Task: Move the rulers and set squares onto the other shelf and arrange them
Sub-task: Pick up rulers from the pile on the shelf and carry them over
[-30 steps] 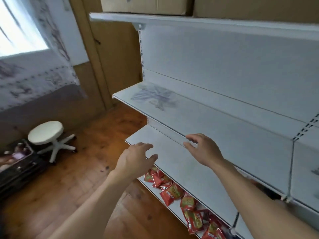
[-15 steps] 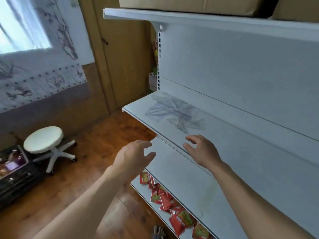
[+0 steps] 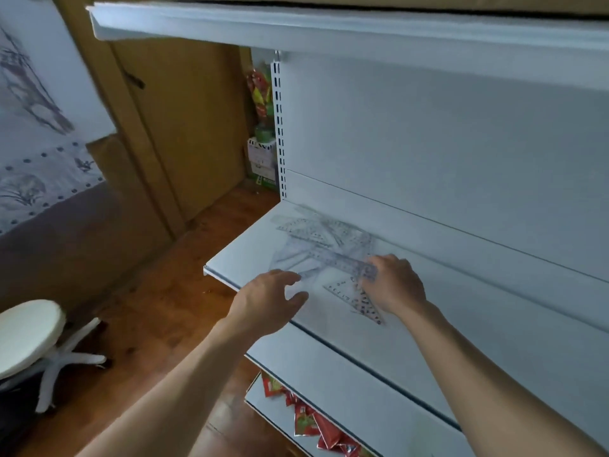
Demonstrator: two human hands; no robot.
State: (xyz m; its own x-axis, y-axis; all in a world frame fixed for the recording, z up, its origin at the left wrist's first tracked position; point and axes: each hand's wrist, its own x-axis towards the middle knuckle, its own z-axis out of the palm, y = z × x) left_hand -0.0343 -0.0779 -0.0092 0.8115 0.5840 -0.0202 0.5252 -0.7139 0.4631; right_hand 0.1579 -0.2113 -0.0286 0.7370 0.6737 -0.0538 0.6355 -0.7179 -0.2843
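Clear rulers and set squares (image 3: 314,234) lie heaped on the middle shelf (image 3: 237,260) — my left hand (image 3: 270,300) spread and empty, my right hand (image 3: 395,285) curled onto the end of a ruler (image 3: 339,258), held or not I can't tell — best lift edges first, gather flat.

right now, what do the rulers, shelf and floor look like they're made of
rulers: likely clear plastic; the white beneath shows through, with dark printed scale marks.
shelf: probably white painted metal; thin folded edge, smooth matte face.
floor: wood boards, semi-gloss brown; grain and knots show.
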